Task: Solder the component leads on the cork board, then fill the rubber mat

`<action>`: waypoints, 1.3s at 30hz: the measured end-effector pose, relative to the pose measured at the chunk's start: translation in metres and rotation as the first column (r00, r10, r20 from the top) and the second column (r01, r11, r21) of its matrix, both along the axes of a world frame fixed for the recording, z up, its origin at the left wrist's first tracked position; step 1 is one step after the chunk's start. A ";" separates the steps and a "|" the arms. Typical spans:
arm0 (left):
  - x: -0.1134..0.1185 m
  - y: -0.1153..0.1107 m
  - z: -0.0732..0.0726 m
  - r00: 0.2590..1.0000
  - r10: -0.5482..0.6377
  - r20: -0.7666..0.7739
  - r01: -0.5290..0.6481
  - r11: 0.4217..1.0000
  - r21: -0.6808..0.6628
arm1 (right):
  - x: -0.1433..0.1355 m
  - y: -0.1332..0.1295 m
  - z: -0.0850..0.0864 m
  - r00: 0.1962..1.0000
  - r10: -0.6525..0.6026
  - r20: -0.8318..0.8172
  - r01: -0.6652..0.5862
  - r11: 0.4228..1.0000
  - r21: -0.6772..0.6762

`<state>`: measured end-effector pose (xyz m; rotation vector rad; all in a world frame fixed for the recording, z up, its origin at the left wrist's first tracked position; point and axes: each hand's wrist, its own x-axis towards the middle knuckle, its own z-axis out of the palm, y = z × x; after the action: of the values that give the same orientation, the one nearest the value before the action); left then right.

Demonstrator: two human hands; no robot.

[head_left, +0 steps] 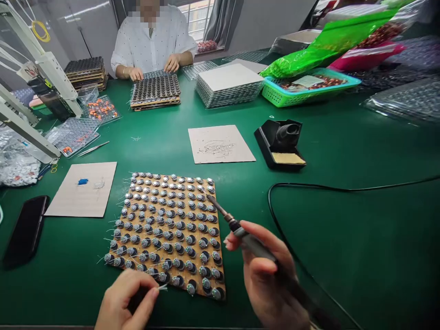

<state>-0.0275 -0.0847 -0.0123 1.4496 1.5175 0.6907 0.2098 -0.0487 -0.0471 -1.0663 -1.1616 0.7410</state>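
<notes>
My right hand [266, 266] grips a soldering iron [256, 245] like a pen. Its tip reaches over the upper right part of a brown board [220, 270], where rows of small round silver-topped parts [171, 213] stand on black bases. Whether the tip touches a part, I cannot tell. Thin pale wires stick out along the board's left side. At the board's near edge, my left hand [127, 298] pinches a few short whitish wires [162, 288] between thumb and forefinger.
A black iron stand [280, 144] with a yellow sponge sits beyond the board, near a marked cardboard sheet [225, 144]. On the left lie another cardboard sheet [82, 188], a phone [25, 229] and tweezers [93, 149]. The iron's cable [309, 184] curves rightward. Opposite, a person handles stacked boards [155, 91].
</notes>
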 end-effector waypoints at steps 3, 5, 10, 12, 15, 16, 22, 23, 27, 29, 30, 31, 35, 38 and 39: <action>-0.002 0.015 0.001 0.957 -0.146 -0.249 0.215 0.936 0.277 | 0.003 0.011 0.007 0.992 0.123 0.007 -0.123 0.992 0.042; -0.002 0.022 0.000 0.924 -0.163 -0.347 0.279 0.906 0.317 | 0.001 0.015 0.009 0.980 0.196 0.019 -0.197 0.979 0.051; 0.002 0.021 -0.008 0.890 -0.142 -0.434 0.292 0.908 0.302 | -0.003 0.010 0.006 0.969 0.200 0.146 -0.209 0.977 0.050; 0.004 0.017 -0.009 0.886 -0.124 -0.446 0.283 0.908 0.309 | -0.002 0.007 0.004 0.972 0.186 0.142 -0.191 0.981 0.025; 0.005 0.013 -0.009 0.887 -0.106 -0.450 0.267 0.912 0.311 | -0.002 0.005 0.002 0.976 0.177 0.128 -0.184 0.982 0.045; 0.004 0.012 -0.008 0.882 -0.120 -0.455 0.280 0.912 0.301 | -0.001 0.005 0.001 0.977 0.169 0.128 -0.178 0.982 0.059; 0.000 0.015 -0.003 0.831 -0.249 -0.497 0.380 0.907 0.182 | -0.001 0.004 0.003 0.977 0.157 0.147 -0.172 0.980 0.097; 0.000 0.015 -0.003 0.828 -0.255 -0.500 0.383 0.908 0.172 | -0.001 0.005 0.005 0.972 0.173 0.157 -0.189 0.977 0.096; 0.001 0.017 -0.002 0.824 -0.265 -0.501 0.388 0.908 0.157 | -0.002 0.007 0.011 0.960 0.185 0.212 -0.209 0.973 0.095; 0.001 0.018 -0.002 0.826 -0.265 -0.497 0.384 0.911 0.152 | -0.002 0.008 0.014 0.958 0.178 0.223 -0.202 0.975 0.090; 0.000 0.018 -0.002 0.828 -0.265 -0.493 0.381 0.912 0.149 | -0.002 0.009 0.015 0.957 0.183 0.225 -0.206 0.975 0.085; 0.000 0.017 -0.002 0.830 -0.267 -0.489 0.381 0.913 0.147 | -0.003 0.009 0.016 0.954 0.194 0.228 -0.217 0.973 0.079; 0.000 0.017 -0.002 0.831 -0.270 -0.486 0.381 0.913 0.144 | -0.003 0.010 0.019 0.939 0.230 0.256 -0.257 0.963 0.079; 0.002 0.017 -0.002 0.827 -0.258 -0.499 0.370 0.919 0.139 | -0.004 0.012 0.020 0.931 0.227 0.284 -0.264 0.960 0.097; 0.003 0.017 -0.002 0.826 -0.254 -0.502 0.368 0.919 0.139 | -0.004 0.013 0.021 0.929 0.225 0.295 -0.264 0.960 0.099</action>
<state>-0.0246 -0.0681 -0.0146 2.1110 1.5310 0.3228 0.2057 -0.0361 -0.0265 -0.9397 -1.5895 0.7045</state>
